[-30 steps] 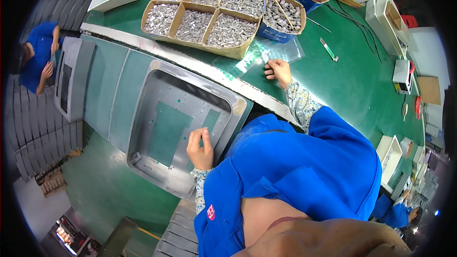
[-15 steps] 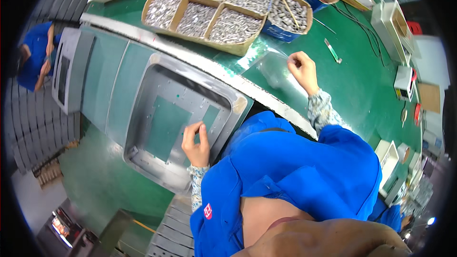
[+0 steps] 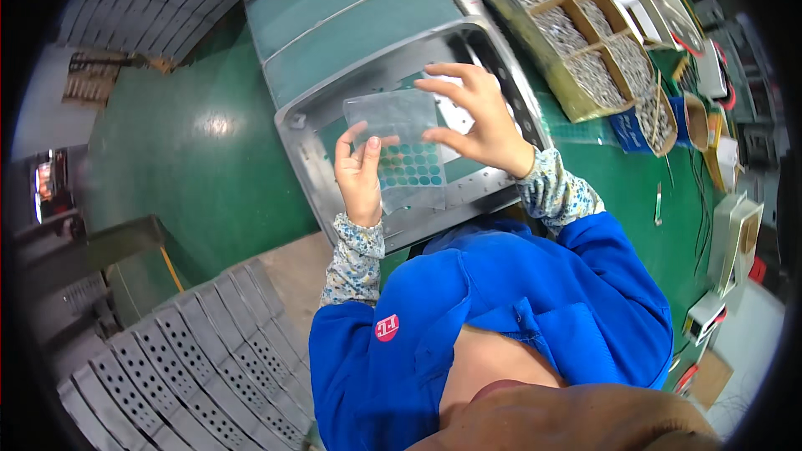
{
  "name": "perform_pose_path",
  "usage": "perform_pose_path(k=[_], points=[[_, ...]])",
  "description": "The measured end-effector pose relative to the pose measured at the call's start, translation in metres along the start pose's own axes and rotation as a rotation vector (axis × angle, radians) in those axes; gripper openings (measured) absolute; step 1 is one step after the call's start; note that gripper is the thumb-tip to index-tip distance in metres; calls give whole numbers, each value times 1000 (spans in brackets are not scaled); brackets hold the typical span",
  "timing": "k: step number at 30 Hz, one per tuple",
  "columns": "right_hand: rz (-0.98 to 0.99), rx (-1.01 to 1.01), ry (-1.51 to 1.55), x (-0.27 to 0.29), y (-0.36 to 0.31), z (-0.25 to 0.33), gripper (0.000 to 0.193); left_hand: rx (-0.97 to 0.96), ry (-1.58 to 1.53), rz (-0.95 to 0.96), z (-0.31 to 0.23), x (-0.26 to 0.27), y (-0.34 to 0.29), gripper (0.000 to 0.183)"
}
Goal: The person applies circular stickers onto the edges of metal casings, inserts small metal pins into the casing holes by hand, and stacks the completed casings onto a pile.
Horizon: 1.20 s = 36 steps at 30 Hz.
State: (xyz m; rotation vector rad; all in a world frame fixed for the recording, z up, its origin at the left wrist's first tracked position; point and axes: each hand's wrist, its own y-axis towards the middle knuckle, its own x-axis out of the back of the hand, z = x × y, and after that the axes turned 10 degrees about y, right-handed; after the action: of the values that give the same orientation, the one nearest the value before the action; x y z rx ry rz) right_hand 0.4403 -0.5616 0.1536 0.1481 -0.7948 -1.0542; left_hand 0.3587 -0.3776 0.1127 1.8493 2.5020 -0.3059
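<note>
A clear plastic sheet (image 3: 386, 111) bearing rows of round green stickers (image 3: 411, 165) is pinched in my left hand (image 3: 361, 184) between thumb and fingers. My right hand (image 3: 480, 121) hovers at the sheet's right side, thumb and fingers spread, with nothing visible in it; whether a fingertip touches the sheet I cannot tell. Both hands are above a grey metal pan-shaped housing (image 3: 478, 188) with raised walls, small holes and rectangular openings in its floor. The sheet covers part of that floor.
Right of the housing, a divided cardboard box (image 3: 576, 100) of small metal parts stands on the green table (image 3: 601, 192), beside a blue box (image 3: 622, 129) of similar parts. A cutter knife (image 3: 658, 203) lies farther right. Grey perforated panels (image 3: 180, 367) are lined up at lower left.
My view has turned, with the housing now nearer the centre. The right hand has moved from above the table to above the housing. My left hand now holds the stickered sheet.
</note>
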Motion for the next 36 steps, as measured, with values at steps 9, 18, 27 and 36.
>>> perform_pose_path(k=[9, 18, 27, 36], points=[[540, -338, 550, -104, 60, -11, 31, -66, 37, -313, -7, 72, -8, 23], [319, 199, 158, -132, 88, -9, 38, -64, 280, -149, 9, 118, 19, 16], [622, 2, 319, -150, 95, -41, 19, -43, 207, -203, 14, 107, 38, 16], [496, 228, 131, -161, 113, -41, 9, -51, 354, -243, 33, 110, 49, 13]])
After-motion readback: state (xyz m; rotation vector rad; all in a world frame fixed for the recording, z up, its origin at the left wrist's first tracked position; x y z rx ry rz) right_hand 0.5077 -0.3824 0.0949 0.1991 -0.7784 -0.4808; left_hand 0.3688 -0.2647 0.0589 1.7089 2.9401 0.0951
